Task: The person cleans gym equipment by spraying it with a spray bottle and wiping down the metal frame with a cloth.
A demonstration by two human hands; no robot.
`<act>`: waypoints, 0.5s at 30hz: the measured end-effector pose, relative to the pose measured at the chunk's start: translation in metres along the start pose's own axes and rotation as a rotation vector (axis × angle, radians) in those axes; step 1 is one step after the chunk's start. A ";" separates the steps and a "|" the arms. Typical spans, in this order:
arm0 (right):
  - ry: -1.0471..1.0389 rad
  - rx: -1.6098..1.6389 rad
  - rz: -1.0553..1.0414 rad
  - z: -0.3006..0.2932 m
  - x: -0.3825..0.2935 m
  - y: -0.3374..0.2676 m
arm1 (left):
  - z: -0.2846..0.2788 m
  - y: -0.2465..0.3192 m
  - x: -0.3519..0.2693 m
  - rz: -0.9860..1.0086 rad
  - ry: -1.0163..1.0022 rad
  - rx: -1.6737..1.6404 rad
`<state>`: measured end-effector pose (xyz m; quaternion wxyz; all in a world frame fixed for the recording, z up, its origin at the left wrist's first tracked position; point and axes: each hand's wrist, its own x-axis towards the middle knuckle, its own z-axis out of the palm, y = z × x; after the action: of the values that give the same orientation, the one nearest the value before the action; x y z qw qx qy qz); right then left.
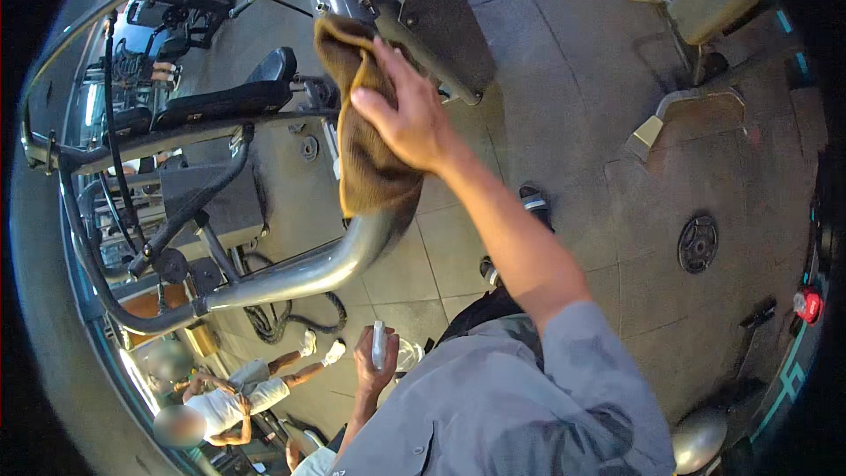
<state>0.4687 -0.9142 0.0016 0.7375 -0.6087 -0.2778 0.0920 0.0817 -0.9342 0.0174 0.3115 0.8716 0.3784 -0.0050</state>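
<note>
My right hand (pixel 410 116) lies over a brown microfibre cloth (pixel 377 178) with yellow edging, thumb and fingers spread against it. The cloth is draped around a thick silver tube (pixel 317 274), part of the frame of a gym machine, and hides the stretch of tube beneath it. Lower down, close to my body, my left hand (pixel 374 360) is wrapped around what looks like a spray bottle. Its pale head (pixel 379 344) sticks up from the fist, and a clear plastic body (pixel 410 354) shows beside it.
A black padded seat (pixel 225 106) belongs to equipment at left. Battle rope (pixel 268 324) is coiled on the tiled floor. Two people (pixel 218 410) are at lower left. A weight plate (pixel 698 244) lies at right, below a metal machine foot (pixel 700 106). A dark panel (pixel 449 26) flanks the tube.
</note>
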 end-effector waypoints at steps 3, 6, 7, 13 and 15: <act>-0.133 0.134 0.088 -0.007 0.036 0.021 | 0.013 0.015 0.006 0.103 0.128 -0.005; -0.145 0.188 0.078 -0.008 0.039 0.023 | 0.010 0.028 0.010 -0.047 0.054 -0.071; -0.129 0.186 0.050 -0.009 0.037 0.022 | 0.007 0.031 0.009 -0.135 -0.004 -0.069; 0.014 0.171 -0.022 -0.008 0.007 0.002 | 0.009 0.028 0.000 0.021 0.016 -0.042; 0.027 0.107 -0.010 -0.013 -0.015 -0.008 | 0.009 0.009 -0.010 0.223 -0.006 0.017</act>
<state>0.4616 -0.9340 0.0038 0.7732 -0.5681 -0.2654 0.0947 0.0827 -0.9500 0.0169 0.3040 0.9109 0.2781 0.0240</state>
